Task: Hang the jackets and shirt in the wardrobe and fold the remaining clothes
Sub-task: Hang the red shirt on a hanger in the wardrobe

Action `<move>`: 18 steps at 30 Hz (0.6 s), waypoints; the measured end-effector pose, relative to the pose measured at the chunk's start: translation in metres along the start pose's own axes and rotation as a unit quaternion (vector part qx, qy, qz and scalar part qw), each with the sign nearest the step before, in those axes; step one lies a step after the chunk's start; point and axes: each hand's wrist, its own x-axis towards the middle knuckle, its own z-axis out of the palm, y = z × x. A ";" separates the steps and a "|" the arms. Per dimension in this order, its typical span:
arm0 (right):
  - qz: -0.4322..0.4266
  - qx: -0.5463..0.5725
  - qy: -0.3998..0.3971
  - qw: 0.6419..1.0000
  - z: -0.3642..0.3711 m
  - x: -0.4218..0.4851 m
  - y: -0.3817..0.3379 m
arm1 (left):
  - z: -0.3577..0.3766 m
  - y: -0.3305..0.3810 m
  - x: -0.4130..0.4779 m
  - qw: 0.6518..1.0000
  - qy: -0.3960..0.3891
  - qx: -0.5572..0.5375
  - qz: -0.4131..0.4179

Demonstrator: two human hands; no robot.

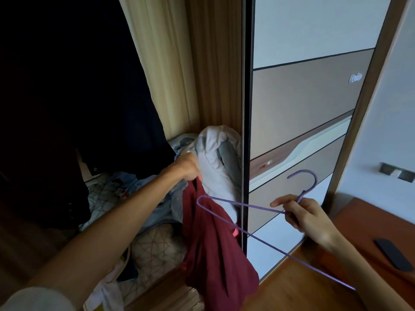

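Head view: left hand (187,168) grips maroon shirt (213,239) at 6 o'clock; right hand (307,217) pinches purple hanger (249,234) at 4. Hangering step, I judge; next, thread the hanger end into the collar.

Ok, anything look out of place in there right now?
Yes: a crumpled heap of clothes lies low in the wardrobe, the pale jacket slumped against the sliding door. The maroon garment dangles bunched from the left hand, not on the purple hanger in the right hand.
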 end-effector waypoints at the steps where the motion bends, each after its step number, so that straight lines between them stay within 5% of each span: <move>1: 0.002 -0.010 -0.005 1.000 0.004 -0.001 0.001 | 0.000 0.000 -0.003 0.999 -0.030 0.034 -0.020; 4: 0.001 -0.052 -0.028 0.998 0.018 -0.004 0.008 | 0.005 0.004 -0.010 0.993 -0.085 0.059 -0.049; 10: 0.007 -0.100 -0.010 0.995 0.035 -0.013 0.017 | 0.009 0.008 -0.017 0.988 -0.079 -0.120 -0.051; 18: -0.021 -0.188 0.091 0.978 0.023 -0.021 0.024 | 0.003 -0.001 -0.012 0.938 -0.093 -0.331 -0.044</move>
